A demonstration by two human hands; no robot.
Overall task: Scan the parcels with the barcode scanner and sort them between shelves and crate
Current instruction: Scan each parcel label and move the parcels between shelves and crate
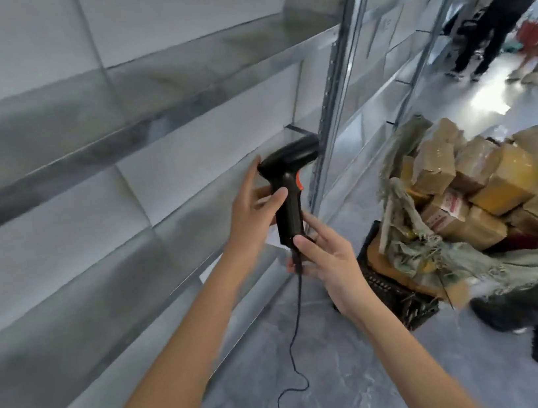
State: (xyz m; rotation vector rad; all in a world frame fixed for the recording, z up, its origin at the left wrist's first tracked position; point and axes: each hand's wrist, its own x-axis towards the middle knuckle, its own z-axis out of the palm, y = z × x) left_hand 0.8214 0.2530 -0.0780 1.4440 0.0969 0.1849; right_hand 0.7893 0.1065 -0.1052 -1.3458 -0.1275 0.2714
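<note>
Head view. Black barcode scanner with an orange trigger is held upright in front of the metal shelves, head pointing right toward the shelf upright. Left hand sits against the back of the scanner's head and upper handle; fingers fairly straight, thumb laid across the handle, fingertips touching the rear of the head. Right hand holds the bottom of the handle, thumb pressed on its front, fingers loosely spread behind it; whether they wrap fully round, cannot tell. Cable hangs from the handle base and curls down to the grey floor.

To the right, brown taped parcels are heaped in a pale green woven sack. The sack lies over a black plastic crate on the floor, near the shelf's foot. Frame is motion-blurred. Other people's legs stand far right, well apart.
</note>
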